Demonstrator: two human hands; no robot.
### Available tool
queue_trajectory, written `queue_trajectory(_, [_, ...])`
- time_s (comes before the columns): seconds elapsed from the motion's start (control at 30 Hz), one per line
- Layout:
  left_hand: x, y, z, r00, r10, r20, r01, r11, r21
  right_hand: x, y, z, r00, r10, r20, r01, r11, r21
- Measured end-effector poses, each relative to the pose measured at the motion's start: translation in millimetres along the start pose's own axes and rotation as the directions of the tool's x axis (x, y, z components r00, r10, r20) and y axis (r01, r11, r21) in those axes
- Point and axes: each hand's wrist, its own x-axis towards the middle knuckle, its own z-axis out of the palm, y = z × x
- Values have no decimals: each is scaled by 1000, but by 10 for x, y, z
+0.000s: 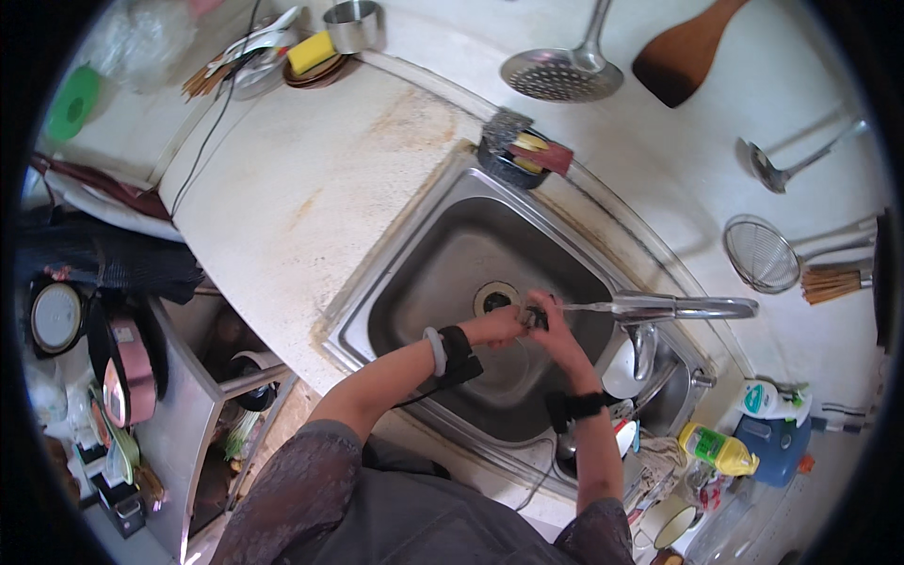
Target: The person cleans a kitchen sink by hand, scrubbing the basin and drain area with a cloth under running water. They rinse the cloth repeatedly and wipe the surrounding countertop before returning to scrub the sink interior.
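Over the large stainless steel sink basin (431, 282), my left hand (503, 326) and my right hand (554, 326) meet at a small dark object (538, 318). My right fingers curl around it, and the left fingertips grip its near-left side. Fingers cover much of it, so its exact kind is unclear. A thin stream of water (586, 307) runs from the chrome faucet (657, 306) onto my right hand. Just left of the hands lies the round drain (496, 299) in the basin floor.
A black caddy (519, 166) with scrubbers and sponges stands at the sink's back corner. The smaller basin on the right holds a white bowl (623, 371) and other dishes. A yellow bottle (717, 448) lies beyond it. A skimmer (565, 74) and a wooden spatula (685, 56) hang on the wall.
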Motion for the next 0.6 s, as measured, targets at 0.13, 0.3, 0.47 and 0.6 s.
queue_trajectory(0.13, [-124,95,-47,801,-82,593,349,869,-351,-116,-682,-181,975,-182,126,212,934,-288])
queue_trajectory(0.3, [-337,220,179,851,-104,514,201,970,-135,-319,-589,-120,968,-46,246,163,863,-477])
queue_trajectory(0.47, [-337,-72,420,944,329,6,-307,873,380,-354,-352,110,968,112,226,41,814,-579])
queue_trajectory(0.6, [-197,-427,487,887,458,-60,-305,678,669,-502,9,403,910,323,259,-174,866,-469])
